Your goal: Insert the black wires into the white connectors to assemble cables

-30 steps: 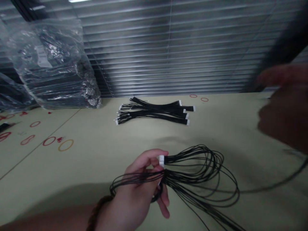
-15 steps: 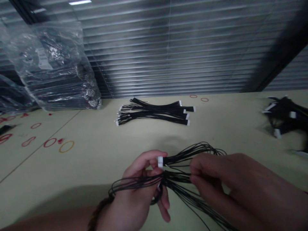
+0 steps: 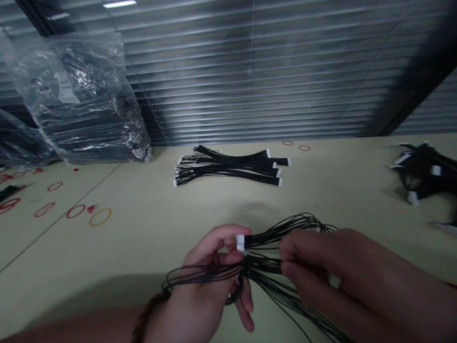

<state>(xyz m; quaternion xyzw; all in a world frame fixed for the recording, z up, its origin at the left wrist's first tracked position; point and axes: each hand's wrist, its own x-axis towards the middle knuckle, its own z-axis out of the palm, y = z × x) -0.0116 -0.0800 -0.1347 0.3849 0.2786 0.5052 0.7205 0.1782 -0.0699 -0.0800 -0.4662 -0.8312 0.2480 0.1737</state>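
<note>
My left hand (image 3: 203,271) pinches a white connector (image 3: 240,243) of a black wire harness (image 3: 271,267) between thumb and fingers, with loops of thin wire wrapped over the hand. My right hand (image 3: 339,271) grips several wires of the same harness just right of the connector, its fingertips close to my left hand. The wires fan out and hang down past the lower edge of the picture. A bundle of black wires with white connectors (image 3: 228,166) lies on the table further ahead.
A pale green table (image 3: 107,247) carries red and orange ring marks at left. A clear plastic bag of black cables (image 3: 85,105) leans on the blinds at back left. Another black wire bundle (image 3: 424,171) lies at the right edge.
My right hand has come in from the right and closed on the wires. A black wire bundle has appeared at the right edge. My left hand stays in nearly the same place.
</note>
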